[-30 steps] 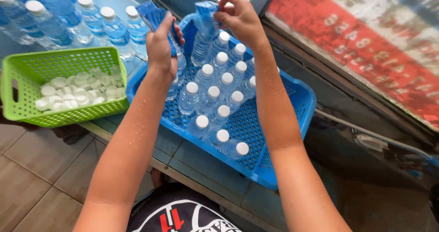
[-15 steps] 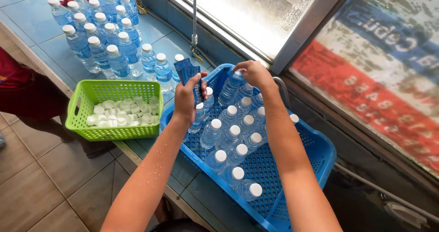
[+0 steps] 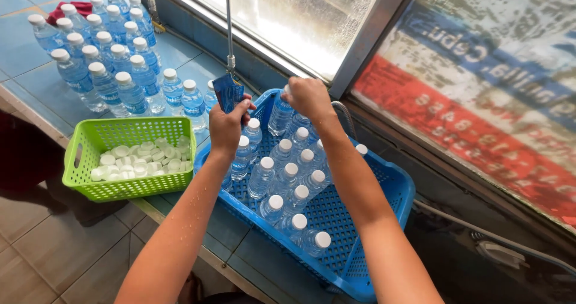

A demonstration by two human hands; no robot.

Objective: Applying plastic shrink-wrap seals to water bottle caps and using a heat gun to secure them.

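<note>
While over blue tray (image 3: 384, 190), my right hand (image 3: 309, 97) fingers grip capped bottle (image 3: 279, 113); left hand (image 3: 227, 127) fingers hold blue labels (image 3: 228, 92).

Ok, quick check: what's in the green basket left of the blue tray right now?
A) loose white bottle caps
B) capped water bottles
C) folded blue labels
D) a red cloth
A: the green basket holds a heap of loose white bottle caps and nothing else visible, while the capped bottles stand in the blue tray and on the tiled counter behind.
</note>
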